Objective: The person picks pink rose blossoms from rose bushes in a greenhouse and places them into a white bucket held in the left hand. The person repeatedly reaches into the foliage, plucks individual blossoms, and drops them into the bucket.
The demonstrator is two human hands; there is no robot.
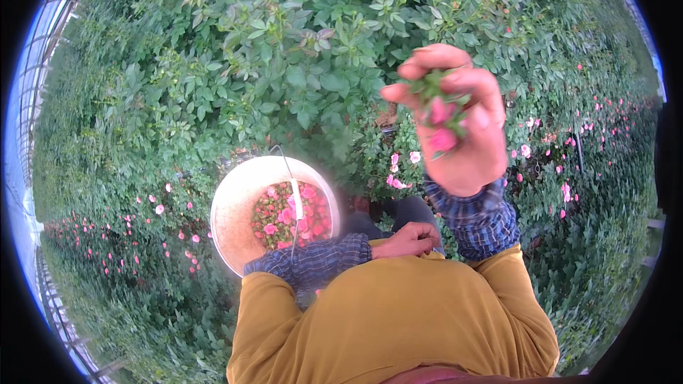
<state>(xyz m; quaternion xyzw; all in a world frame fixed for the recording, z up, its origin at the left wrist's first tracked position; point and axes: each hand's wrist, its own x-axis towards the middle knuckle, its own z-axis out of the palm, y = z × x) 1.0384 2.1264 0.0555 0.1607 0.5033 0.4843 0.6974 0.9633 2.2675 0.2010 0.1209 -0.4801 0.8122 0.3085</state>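
**Right hand lifting pink buds above the bucket**

The right hand is raised in front of the person, fingers curling inward around a small bunch of pink buds with green sepals and bits of leaf. Its grip is closing on the buds, which are showing between the fingertips and the palm. A blue plaid cuff is sitting just below that grip, over a mustard-yellow sleeve.

The left hand is resting low against the person's body, below and a little to the left of the raised grip. Its fingers are loosely curled; whether anything is lying inside them cannot be told.

A white bucket is hanging just left of the left hand, by the forearm, well below and left of the right grip. It is holding a heap of pink buds and green bits, and a thin wire handle is arching across its mouth.

Green rose bushes are filling the view beyond both hands, with open pink blooms dotting the foliage just under the right grip and further out to either side.
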